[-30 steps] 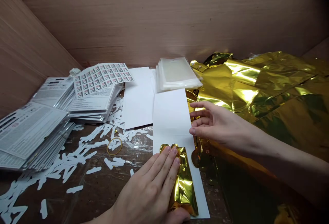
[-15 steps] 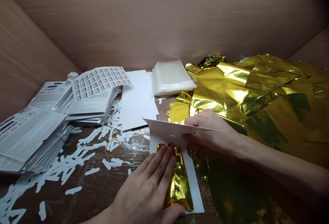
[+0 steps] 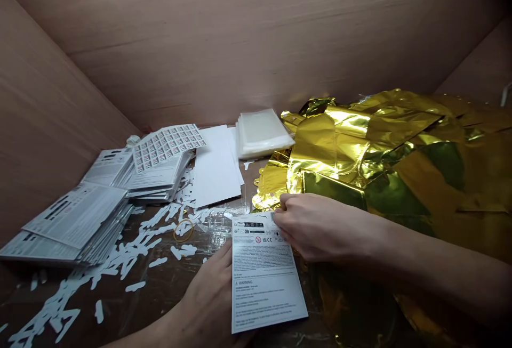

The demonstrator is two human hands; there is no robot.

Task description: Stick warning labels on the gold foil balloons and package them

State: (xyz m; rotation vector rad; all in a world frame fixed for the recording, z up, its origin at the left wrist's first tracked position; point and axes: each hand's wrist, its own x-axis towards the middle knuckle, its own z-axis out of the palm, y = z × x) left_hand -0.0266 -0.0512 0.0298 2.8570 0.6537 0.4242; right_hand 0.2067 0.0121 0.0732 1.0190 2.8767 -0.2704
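A white printed card [image 3: 266,276] with warning text faces up in front of me. My right hand [image 3: 306,225] is closed on its upper right corner, fingers curled. My left hand [image 3: 210,289] reaches in from the lower left, its fingers hidden behind the card's left side. The folded gold foil piece seen a moment earlier is covered from view. Just beyond my right hand spreads a large heap of gold foil [image 3: 344,151].
Stacks of printed cards [image 3: 76,215] lie at the left, with a sticker sheet [image 3: 170,145] on the farther stack. White blank cards [image 3: 218,164] and a pile of clear bags [image 3: 264,132] lie at the back. White paper scraps [image 3: 136,247] and a rubber band [image 3: 184,229] litter the table.
The raised flap of the card has come down toward me, so its printed face now shows and covers the gold foil and my left fingers. My right hand has moved slightly nearer.
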